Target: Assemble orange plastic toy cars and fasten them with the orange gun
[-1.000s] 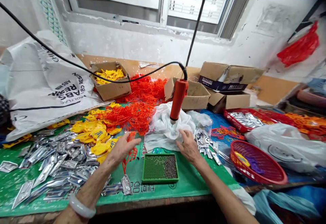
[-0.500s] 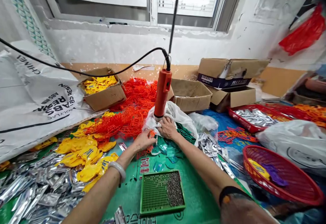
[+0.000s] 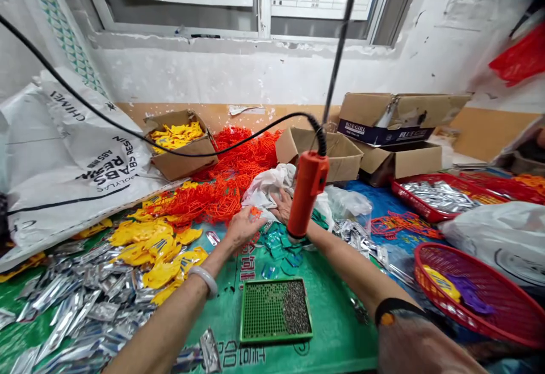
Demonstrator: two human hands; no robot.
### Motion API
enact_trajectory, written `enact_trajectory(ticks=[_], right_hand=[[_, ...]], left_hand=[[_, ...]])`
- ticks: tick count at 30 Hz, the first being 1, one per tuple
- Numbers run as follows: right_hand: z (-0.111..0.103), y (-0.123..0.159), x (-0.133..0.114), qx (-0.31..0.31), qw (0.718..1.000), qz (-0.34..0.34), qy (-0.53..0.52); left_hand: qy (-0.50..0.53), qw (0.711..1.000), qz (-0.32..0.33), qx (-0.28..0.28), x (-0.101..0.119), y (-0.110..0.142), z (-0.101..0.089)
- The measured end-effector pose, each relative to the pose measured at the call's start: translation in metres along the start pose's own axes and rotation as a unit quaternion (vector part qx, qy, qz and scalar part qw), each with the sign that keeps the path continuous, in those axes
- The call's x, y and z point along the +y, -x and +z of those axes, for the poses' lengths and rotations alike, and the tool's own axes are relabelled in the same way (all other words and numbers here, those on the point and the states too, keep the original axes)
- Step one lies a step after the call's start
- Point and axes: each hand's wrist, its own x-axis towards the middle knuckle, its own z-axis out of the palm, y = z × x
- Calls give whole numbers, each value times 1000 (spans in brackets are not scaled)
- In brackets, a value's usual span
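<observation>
My left hand is closed around a small orange plastic piece, at the near edge of a white plastic bag. Beside it my right hand rests against the bag with its fingers stretched out and apart. An orange electric screwdriver hangs on its cable in front of my right wrist and hides part of it. Below both hands lie loose teal-green plastic pieces. Nearer to me is a green perforated tray with many small screws heaped at its right side.
Yellow pieces and silver packets cover the left side. Orange plastic frames are piled behind. Cardboard boxes stand along the wall. A red basket sits at the right. The screwdriver's black cable crosses the view.
The screwdriver has swung right and nearer, away from the bag to in front of my right wrist. My right hand's fingers have spread. My left hand is now slightly higher, against the bag.
</observation>
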Motion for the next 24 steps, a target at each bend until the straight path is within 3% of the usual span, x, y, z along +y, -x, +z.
enact_trajectory(ticks=[3, 6, 12, 16, 19, 24], right_hand=[[2, 20, -5, -19, 1000, -2, 0], [-8, 39, -9, -30, 999, -11, -6], [-41, 91, -12, 13, 1000, -16, -7], [-42, 127, -15, -8, 999, -41, -25], [-34, 135, -15, -25, 998, -40, -45], [-25, 122, -20, -29, 995, -4, -92]], left_hand=[[94, 994, -46, 30, 16, 20, -20], [219, 969, -105, 52, 26, 49, -35], [448, 869, -207, 30, 21, 126, -41], [540, 801, -256, 32, 9, 164, -36], [581, 766, -275, 26, 6, 182, -33], [620, 731, -281, 49, 8, 206, -30]])
